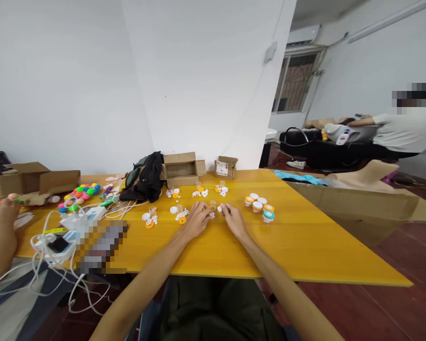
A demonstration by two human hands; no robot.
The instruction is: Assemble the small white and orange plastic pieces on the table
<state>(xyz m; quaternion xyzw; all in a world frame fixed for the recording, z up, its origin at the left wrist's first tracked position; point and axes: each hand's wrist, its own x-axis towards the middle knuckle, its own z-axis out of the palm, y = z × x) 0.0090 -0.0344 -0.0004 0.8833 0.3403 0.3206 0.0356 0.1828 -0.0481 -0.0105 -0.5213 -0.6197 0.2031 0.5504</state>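
Both my hands meet over the middle of the yellow table (216, 255). In my right hand (235, 221), a small white piece with dark print (219, 208) is pinched between thumb and finger. My left hand (197, 221) is closed, with a white printed piece (212, 215) at its fingertips. Just beyond and between the hands stands a small clear cup (213, 204). Left of my left hand are an orange ring lid (182, 220), a white disc (173, 210) and loose printed pieces.
Several lidded cups (257, 206) stand to the right. More piles of cups and lids (150, 219) lie left and behind. Cardboard boxes (180, 180) and a black bag (147, 182) stand at the back. Power strips (62, 246), cables and another person's hand (3, 213) are at left.
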